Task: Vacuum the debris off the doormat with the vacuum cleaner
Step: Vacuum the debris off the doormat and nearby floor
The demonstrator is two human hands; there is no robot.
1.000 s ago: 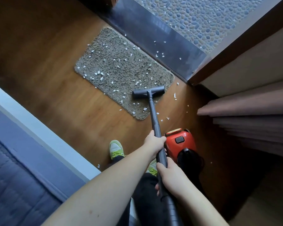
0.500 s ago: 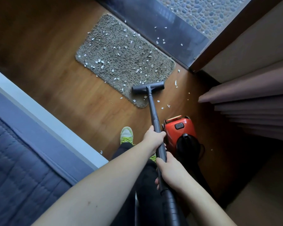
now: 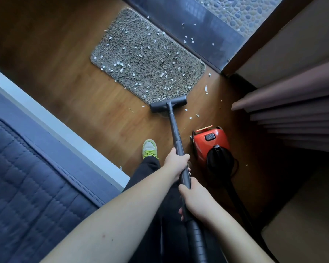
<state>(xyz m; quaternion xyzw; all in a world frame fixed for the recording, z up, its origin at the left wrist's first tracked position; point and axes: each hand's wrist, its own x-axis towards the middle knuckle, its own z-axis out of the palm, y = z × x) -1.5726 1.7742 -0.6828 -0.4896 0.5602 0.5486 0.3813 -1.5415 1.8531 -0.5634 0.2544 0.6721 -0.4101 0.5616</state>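
A grey-brown shaggy doormat (image 3: 146, 56) lies on the wood floor, strewn with small white debris bits (image 3: 118, 64). The black vacuum nozzle (image 3: 168, 103) sits across the mat's near corner, half over the floor. From it the dark wand (image 3: 176, 133) runs back toward me. My left hand (image 3: 176, 163) grips the wand higher up, and my right hand (image 3: 195, 198) grips it lower, just above the ribbed hose. The red canister vacuum (image 3: 210, 142) stands on the floor right of the wand.
More white scraps lie on the floor (image 3: 206, 89) right of the mat and on the dark door sill (image 3: 201, 33). A bed with a dark quilt (image 3: 27, 186) fills the left. Curtain folds (image 3: 296, 111) hang at right. My green shoe (image 3: 150, 149) is behind the nozzle.
The nozzle has been drawn back toward me, from well on the mat's near part to its very corner edge. Both hands keep their hold on the wand.
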